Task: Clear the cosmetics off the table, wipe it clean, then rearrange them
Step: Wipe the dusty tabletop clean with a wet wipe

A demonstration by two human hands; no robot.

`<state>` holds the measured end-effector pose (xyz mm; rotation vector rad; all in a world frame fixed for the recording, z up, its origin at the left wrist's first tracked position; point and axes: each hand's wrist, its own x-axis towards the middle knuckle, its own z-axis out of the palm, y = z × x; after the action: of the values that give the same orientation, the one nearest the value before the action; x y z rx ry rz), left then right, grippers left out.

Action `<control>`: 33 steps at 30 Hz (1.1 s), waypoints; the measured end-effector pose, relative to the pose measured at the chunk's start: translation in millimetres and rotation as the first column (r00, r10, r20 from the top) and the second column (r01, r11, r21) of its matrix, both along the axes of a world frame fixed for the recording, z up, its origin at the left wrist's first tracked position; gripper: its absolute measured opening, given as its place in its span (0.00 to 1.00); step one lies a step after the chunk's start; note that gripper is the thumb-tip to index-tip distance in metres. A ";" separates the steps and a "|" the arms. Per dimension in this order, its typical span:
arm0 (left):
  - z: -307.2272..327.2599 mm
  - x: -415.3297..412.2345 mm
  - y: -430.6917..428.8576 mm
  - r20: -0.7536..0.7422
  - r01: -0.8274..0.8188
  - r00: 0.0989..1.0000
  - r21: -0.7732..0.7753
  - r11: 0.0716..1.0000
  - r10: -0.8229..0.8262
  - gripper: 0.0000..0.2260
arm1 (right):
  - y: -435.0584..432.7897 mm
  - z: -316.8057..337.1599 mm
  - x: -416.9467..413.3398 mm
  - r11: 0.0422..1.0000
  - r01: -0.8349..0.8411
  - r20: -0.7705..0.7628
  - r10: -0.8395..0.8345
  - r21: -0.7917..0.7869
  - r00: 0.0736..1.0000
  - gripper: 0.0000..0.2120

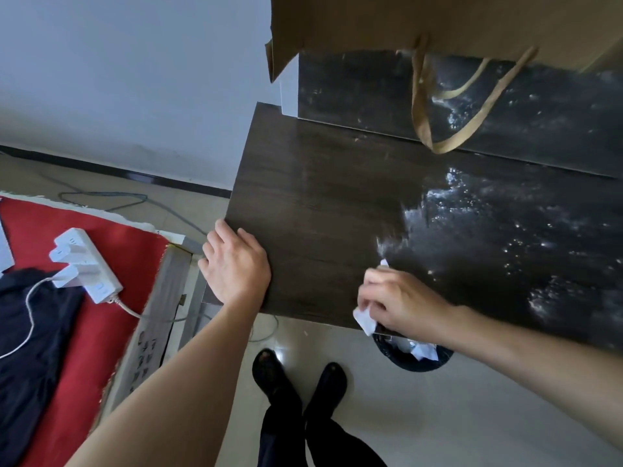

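The person stands at the near edge of the dark surface (320, 197), and the wiping step is in hand. The right hand (401, 299) is curled around a crumpled white tissue (364, 318) and presses it down close to the near edge. The left hand (236, 264) lies flat with straight fingers on the near left corner; it holds nothing and, I think, only steadies the body.

What matters for the next stroke is where the white dust (505, 230) lies. It covers the right part of the surface, to the right of the tissue and away from the person. Its border begins just beside the right hand and runs back from there toward the rear. The left part looks already clean. So the right hand is clearly the nearer one, and the stroke should probably go outward to the right and then come back toward the near edge.

A waste basket (414, 357) stands on the floor just under that edge, below the right hand. No cosmetics are on the surface. Perhaps they are in the paper bag (404, 21) at the back, but I cannot see inside it.
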<state>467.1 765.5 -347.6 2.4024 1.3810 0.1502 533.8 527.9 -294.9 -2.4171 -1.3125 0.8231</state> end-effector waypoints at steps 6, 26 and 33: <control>-1.2 0.2 0.3 0.015 -0.007 1.000 0.009 1.000 0.006 0.15 | 30.2 18.1 73.8 0.948 0.312 0.062 -0.316 0.070 0.947 0.08; -13.1 -15.1 -58.6 0.106 0.345 0.925 0.163 0.924 -0.364 0.17 | 7.5 2.6 24.2 0.930 0.355 0.080 -0.362 0.089 0.929 0.09; -10.6 -16.0 -57.9 0.104 0.371 0.915 0.167 0.913 -0.391 0.16 | -71.5 -25.3 -55.9 0.988 0.067 0.337 -0.111 0.140 0.935 0.10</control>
<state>451.1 707.6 -358.2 2.6733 0.8432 0.3116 477.9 456.4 -320.2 -2.5738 -1.3112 0.2876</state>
